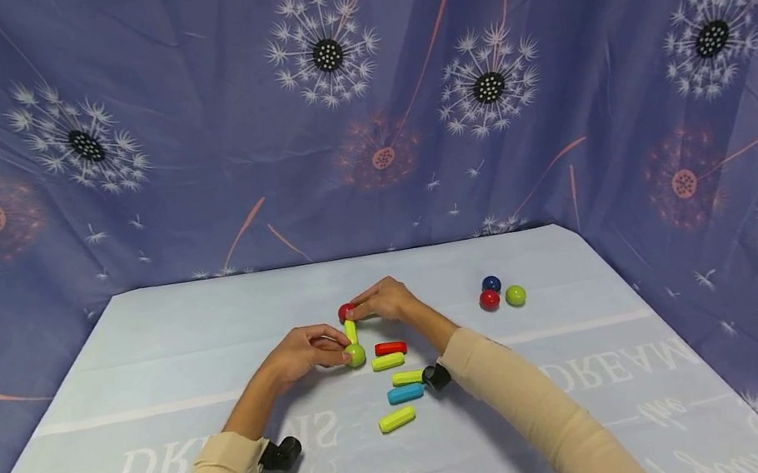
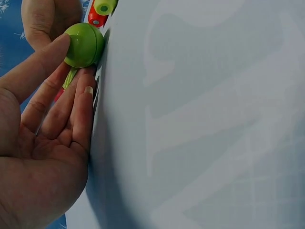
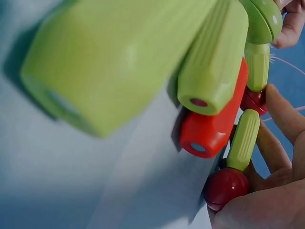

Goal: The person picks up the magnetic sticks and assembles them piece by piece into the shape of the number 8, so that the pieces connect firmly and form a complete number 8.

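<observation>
A short ball-and-rod chain lies between both hands. My left hand (image 1: pixel 308 352) pinches the green ball (image 2: pixel 85 45) at its near end, thumb on one side and fingers on the other. From this ball a yellow-green rod (image 1: pixel 351 331) runs to a red ball (image 3: pixel 254 101). In the right wrist view a second yellow-green rod (image 3: pixel 244 139) extends from there to another red ball (image 3: pixel 226 188). My right hand (image 1: pixel 383 300) grips this far part, one finger at the middle red ball and the thumb against the end one. The head view hides the second rod behind the right hand.
Right beside the chain lie a red rod (image 1: pixel 390 348) and a yellow-green rod (image 1: pixel 388 362). Nearer me are a blue rod (image 1: pixel 405 393) and two more yellow-green ones. A blue ball (image 1: pixel 491 284), a red ball (image 1: pixel 489 300) and a green ball (image 1: pixel 515 295) cluster at the right.
</observation>
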Motion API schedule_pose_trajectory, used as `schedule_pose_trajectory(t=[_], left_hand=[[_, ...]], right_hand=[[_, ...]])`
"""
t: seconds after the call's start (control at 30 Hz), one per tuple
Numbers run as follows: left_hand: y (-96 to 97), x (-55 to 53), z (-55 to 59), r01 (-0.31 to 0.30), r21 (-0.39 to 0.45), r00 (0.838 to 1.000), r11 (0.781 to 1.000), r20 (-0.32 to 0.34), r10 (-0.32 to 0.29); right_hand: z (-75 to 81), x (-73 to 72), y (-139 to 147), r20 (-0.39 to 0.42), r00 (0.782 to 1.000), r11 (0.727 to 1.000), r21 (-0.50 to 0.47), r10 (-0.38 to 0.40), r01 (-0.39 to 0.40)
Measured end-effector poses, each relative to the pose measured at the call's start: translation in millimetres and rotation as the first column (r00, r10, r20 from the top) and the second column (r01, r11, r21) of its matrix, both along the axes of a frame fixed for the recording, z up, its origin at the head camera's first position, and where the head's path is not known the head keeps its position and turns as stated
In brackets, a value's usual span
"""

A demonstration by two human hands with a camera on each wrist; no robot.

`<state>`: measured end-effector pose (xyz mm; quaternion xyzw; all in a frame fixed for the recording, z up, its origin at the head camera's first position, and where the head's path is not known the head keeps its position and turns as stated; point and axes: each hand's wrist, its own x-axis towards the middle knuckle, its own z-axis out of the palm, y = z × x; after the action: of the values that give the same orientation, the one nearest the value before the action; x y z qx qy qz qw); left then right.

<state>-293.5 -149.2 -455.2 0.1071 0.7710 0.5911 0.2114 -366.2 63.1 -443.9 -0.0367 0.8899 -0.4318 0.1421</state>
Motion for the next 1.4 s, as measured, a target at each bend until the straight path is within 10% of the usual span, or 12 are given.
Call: schedule_pose_trajectory(t=[0.9,1.4], left_hand=[[1.0,1.3,-1.4,-0.009,0.027,1.0,1.0,0.006,0.009],[-0.5,1.3,-2.8,-0.024,0.039,1.0,0.999,0.003,0.024]], right_hand=[[31.9,21.3,33.5,-0.176,0.984,1.0,-0.013,-0.02,0.018],[33.6,48.8,45.4,-0.223,0.966,0.992,0.044,0.129,-0.122]])
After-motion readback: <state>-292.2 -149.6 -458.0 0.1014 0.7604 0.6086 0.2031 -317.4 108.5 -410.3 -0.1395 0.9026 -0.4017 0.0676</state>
